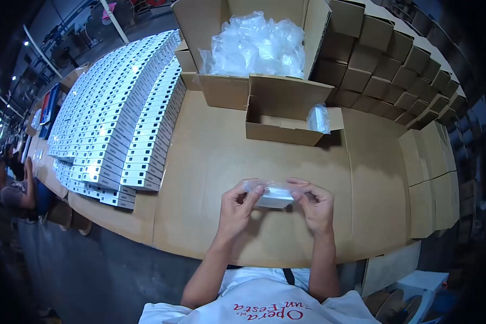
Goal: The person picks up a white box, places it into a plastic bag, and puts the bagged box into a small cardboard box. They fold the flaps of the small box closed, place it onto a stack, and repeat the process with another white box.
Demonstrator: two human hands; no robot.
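Observation:
Both my hands hold a clear plastic bag with a small white box in it, low over the front of the table. My left hand pinches the bag's left side between thumb and fingers. On the right side, my right hand grips the film the same way. Beyond them stands an open brown carton, its flaps spread. One plastic-wrapped white pack sits at its right end. Behind it, a larger open carton is heaped with clear plastic bags.
Long stacks of small white boxes cover the table's left side. Brown cartons are piled at the back right, and more cartons stand at the right edge. Another person is at the far left. Cardboard covers the tabletop.

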